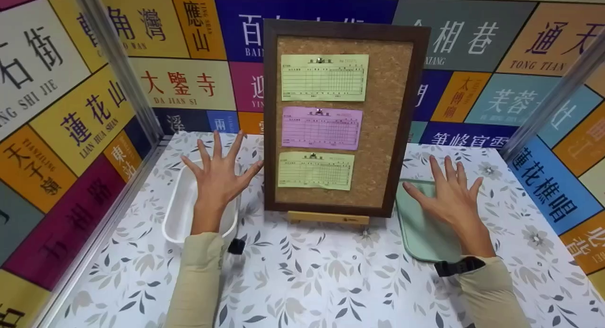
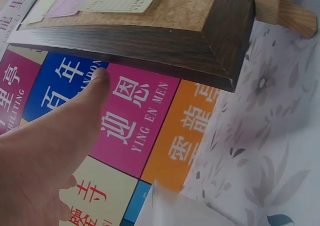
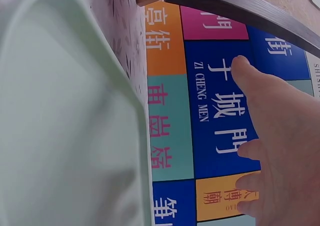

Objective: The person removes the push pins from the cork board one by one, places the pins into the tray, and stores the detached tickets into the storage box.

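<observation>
A framed cork board [image 1: 387,129] leans on a small wooden easel [image 1: 328,218] in the middle of the table. Pinned to it, one above another, are a yellow-green form slip [image 1: 324,77], a pink form slip [image 1: 321,128] and a second yellow-green slip [image 1: 314,171]. Left of the frame, my left hand [image 1: 219,181] hovers with spread fingers over a white tray [image 1: 177,214], holding nothing. My right hand [image 1: 453,200] is likewise spread and empty, above a pale green tray [image 1: 418,238] on the right. In the right wrist view the green tray [image 3: 75,126] fills the left side.
The table [image 1: 321,280] wears a white cloth with grey leaf print. Panels of coloured blocks with Chinese lettering [image 1: 184,84] stand behind and at both sides. Metal posts [image 1: 127,58] mark the back corners. A black strap [image 1: 459,266] circles my right wrist.
</observation>
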`<state>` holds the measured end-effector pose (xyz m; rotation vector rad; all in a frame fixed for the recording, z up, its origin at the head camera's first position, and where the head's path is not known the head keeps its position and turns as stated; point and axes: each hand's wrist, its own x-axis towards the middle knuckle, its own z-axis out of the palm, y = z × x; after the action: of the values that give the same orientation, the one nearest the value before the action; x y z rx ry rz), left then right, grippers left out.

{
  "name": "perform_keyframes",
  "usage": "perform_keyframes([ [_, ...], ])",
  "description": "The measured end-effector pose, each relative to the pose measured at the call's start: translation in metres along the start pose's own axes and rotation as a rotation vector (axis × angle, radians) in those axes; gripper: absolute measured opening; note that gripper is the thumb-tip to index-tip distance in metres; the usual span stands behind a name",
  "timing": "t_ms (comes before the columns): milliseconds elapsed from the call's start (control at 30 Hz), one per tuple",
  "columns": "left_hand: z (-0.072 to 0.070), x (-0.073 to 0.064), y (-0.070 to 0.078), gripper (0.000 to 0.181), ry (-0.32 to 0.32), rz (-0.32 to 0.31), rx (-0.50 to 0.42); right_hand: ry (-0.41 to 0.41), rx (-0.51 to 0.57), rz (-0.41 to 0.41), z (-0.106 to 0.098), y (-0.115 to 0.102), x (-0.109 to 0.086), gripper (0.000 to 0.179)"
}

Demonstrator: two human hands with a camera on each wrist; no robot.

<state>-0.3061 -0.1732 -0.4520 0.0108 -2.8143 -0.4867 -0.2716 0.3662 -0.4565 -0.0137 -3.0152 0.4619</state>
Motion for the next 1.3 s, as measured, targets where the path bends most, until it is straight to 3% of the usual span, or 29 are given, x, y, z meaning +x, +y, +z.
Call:
perform_keyframes([
  [433,-0.007,-0.005,-0.007,0.092,0.005,0.003,0.005,0.05,0.015,-0.017,-0.003,0.002,0.0,0.112],
  [800,-0.022,-0.003,0.001,0.077,0.116,0.075,0.043,0.14,0.003,-0.072,-0.013,-0.003,0.0,0.103],
  [1067,-0.037,-0.002,0.012,0.067,0.237,0.16,-0.018,0.265,0.051,-0.079,-0.024,-0.012,-0.004,0.079],
  [1300,-0.05,-0.003,0.03,0.06,0.321,0.242,-0.073,0.499,0.158,-0.142,-0.032,-0.03,-0.004,0.048],
])
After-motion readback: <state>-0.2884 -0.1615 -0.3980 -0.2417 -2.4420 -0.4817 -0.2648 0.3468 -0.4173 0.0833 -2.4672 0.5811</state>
